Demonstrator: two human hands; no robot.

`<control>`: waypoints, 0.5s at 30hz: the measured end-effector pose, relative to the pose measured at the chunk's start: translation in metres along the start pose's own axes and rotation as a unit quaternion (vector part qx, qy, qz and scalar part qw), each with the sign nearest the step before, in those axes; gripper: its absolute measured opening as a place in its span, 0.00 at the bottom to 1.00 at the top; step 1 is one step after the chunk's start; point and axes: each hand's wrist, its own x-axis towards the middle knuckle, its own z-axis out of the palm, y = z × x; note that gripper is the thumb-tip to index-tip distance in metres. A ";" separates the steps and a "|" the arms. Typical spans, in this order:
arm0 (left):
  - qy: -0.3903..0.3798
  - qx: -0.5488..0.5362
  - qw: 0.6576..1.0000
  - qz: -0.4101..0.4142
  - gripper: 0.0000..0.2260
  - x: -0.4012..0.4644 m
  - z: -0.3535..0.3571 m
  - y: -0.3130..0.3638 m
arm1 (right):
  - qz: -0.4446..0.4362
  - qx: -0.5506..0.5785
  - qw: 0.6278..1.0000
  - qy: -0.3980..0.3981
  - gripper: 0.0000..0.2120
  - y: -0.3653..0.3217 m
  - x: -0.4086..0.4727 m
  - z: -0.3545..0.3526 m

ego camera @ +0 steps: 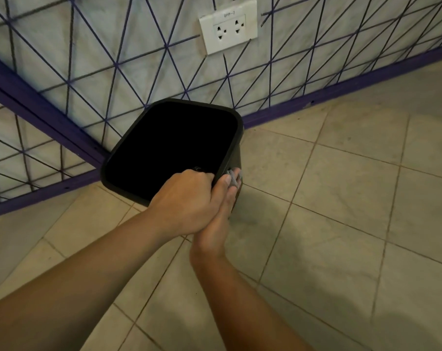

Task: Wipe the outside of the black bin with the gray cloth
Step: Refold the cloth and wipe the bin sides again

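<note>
From the head view I count one black bin (173, 145), one gray cloth (233, 179), two hands and one white wall socket (228, 26) with two outlets. The bin is glossy, square-mouthed with rounded corners, its inside a flat dark void; it sits on the beige tiled floor (341, 198) in the far corner, close to the purple skirting (316, 102). My left hand (187, 201) curls its fingers over the bin's near rim. My right hand (221, 214) lies below it against the bin's right outer wall, fingers closed on the cloth, of which only a small bunched bit shows. The socket carries a label that seems to read "BPP-2", though it is faint.
</note>
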 end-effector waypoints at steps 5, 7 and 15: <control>-0.036 -0.020 0.999 0.012 0.24 -0.001 -0.002 -0.002 | -0.071 -0.079 0.994 -0.002 0.27 -0.014 0.073 -0.017; -0.027 -0.023 0.999 0.012 0.22 0.001 -0.002 0.000 | -0.052 -0.034 0.998 -0.019 0.25 -0.024 0.095 -0.022; -0.056 -0.079 0.995 0.014 0.27 0.008 -0.005 -0.002 | -0.131 -0.067 0.988 -0.039 0.26 -0.018 0.059 -0.012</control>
